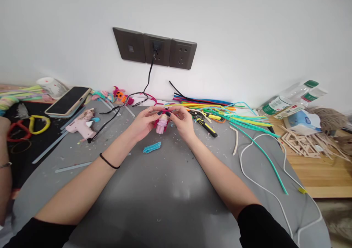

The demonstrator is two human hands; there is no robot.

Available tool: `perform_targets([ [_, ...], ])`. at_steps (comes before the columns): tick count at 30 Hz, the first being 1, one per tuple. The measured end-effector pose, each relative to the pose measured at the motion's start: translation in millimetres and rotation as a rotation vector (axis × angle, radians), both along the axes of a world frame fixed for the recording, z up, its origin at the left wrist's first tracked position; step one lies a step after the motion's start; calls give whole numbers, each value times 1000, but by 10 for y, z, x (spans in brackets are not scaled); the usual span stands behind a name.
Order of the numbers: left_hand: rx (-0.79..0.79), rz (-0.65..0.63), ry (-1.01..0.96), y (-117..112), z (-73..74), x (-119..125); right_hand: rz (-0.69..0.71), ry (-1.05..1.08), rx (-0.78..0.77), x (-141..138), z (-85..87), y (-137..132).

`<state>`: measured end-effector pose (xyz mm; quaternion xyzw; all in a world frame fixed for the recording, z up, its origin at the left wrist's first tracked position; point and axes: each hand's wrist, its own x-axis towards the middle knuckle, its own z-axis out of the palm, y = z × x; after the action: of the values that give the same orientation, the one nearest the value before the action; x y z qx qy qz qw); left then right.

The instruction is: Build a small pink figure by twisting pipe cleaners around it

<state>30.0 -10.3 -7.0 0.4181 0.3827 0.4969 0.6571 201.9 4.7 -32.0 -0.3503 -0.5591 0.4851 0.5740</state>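
Observation:
Both my hands meet above the middle of the grey mat (165, 189). My left hand (143, 124) and my right hand (182, 121) pinch a small pink and red pipe-cleaner figure (161, 123) between their fingertips, holding it a little above the mat. The fingers of both hands are closed round its top. A folded blue pipe-cleaner piece (152, 147) lies on the mat just below the hands. A black hair tie sits on my left wrist.
A pink glue gun (81, 124) lies at the left with its black cord running to the wall socket (155, 50). Coloured pipe cleaners (220, 112), yellow-handled pliers (205, 125), a phone (68, 100), scissors (27, 127), wooden sticks (305, 141) and another person's arm (4, 167) surround the mat.

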Motion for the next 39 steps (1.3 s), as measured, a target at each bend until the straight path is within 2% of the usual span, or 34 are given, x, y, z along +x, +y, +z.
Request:
perform_targets([
  [10, 4, 54, -71, 11, -37, 28, 36, 78, -37, -14, 29, -12],
  [16, -31, 66, -133, 8, -47, 55, 110, 233, -161, -9, 60, -26],
  [21, -76, 125, -200, 17, -54, 73, -41, 94, 35, -28, 72, -45],
  [30, -32, 209, -216, -20, -23, 128, -188, -124, 377, -32, 111, -119],
  [34, 0, 214, -202, -33, -18, 134, -204, -208, 418, -25, 132, -148],
  [39, 69, 227, -182, -27, -32, 123, -185, -263, 387, -32, 160, -170],
])
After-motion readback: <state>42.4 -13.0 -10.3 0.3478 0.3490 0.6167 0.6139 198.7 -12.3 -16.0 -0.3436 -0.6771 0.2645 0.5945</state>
